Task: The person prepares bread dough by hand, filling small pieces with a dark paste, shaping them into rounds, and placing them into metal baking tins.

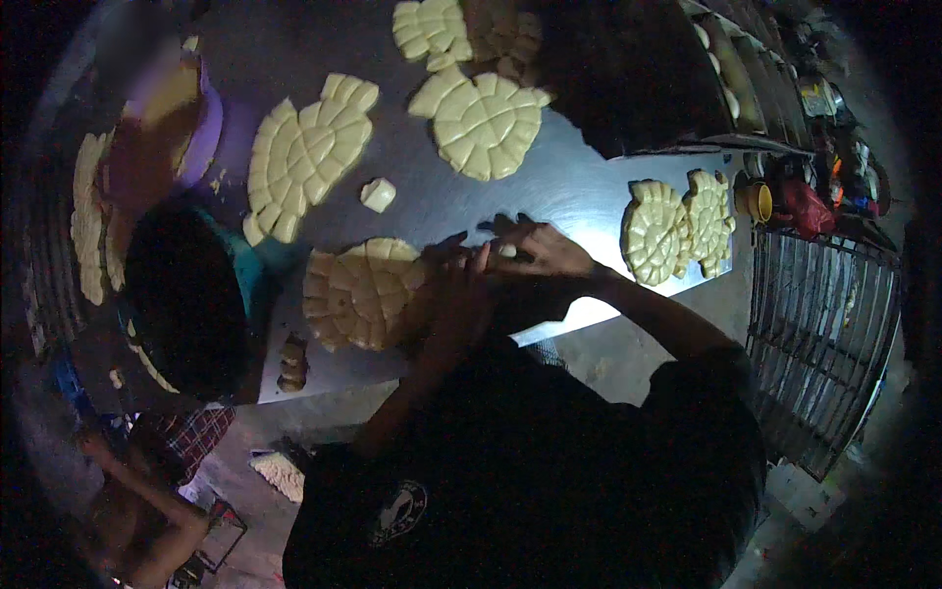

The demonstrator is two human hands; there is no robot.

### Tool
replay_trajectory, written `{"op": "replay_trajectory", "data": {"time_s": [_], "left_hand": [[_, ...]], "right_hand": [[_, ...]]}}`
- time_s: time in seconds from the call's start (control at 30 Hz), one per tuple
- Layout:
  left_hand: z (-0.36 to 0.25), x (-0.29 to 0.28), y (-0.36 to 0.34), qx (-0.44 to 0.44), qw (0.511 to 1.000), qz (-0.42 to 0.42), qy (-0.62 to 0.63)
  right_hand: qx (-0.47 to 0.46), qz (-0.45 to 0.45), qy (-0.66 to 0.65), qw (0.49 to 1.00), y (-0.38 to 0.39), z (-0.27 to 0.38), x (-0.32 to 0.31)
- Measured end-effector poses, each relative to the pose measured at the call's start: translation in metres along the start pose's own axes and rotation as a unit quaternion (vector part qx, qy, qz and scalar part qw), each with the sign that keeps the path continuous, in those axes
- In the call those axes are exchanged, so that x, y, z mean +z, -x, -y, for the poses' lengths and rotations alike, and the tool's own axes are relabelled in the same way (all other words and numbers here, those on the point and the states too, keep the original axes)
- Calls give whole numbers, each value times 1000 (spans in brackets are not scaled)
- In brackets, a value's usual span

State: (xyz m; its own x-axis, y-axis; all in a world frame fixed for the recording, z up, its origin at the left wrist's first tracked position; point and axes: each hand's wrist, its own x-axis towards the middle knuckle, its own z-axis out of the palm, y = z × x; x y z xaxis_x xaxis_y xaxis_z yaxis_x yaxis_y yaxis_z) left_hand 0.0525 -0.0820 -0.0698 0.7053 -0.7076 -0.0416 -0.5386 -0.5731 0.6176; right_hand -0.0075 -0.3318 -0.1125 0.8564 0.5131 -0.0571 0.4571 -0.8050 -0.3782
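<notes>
My left hand (456,290) is in shadow beside a round cluster of cut dough pieces (358,299); its fingers point away from me, and what they touch is unclear. My right hand (540,250) bends over the steel table (589,187), its fingers round a small pale dough piece (507,250) close to my left fingertips. A single square piece (378,194) lies beyond them. Further clusters of cut dough lie at the upper left (309,162), upper middle (486,128), top (427,29) and right (653,236).
A purple tub (201,128) and dark teal container (250,270) occupy the table's left. A dark rack (746,79) stands upper right, a metal grille rack (814,344) right, with a yellow container (758,201) and red bag (805,206) behind. Another person (147,530) is at lower left.
</notes>
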Motion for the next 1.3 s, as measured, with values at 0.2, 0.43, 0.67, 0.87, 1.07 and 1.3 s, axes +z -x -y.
{"op": "replay_trajectory", "data": {"time_s": [0.2, 0.43, 0.67, 0.87, 1.07, 1.3], "left_hand": [[5, -21, -46, 49, 981, 142, 124], [-32, -22, -110, 59, 935, 301, 175], [-245, -76, -192, 54, 980, -20, 191], [-317, -57, -223, 138, 950, -181, 214], [-340, -25, -246, 148, 962, -208, 95], [-379, 18, -288, 212, 959, -177, -59]], "right_hand": [[-32, 19, -182, 983, -40, -9, -48], [164, 90, -850, 493, 51, -31, -25], [195, -108, -850, 476, 168, -55, -263], [207, -251, -626, 709, 172, -145, -363], [305, -232, -364, 849, 167, -192, -350], [112, -159, 134, 972, 144, -266, -371]]}}
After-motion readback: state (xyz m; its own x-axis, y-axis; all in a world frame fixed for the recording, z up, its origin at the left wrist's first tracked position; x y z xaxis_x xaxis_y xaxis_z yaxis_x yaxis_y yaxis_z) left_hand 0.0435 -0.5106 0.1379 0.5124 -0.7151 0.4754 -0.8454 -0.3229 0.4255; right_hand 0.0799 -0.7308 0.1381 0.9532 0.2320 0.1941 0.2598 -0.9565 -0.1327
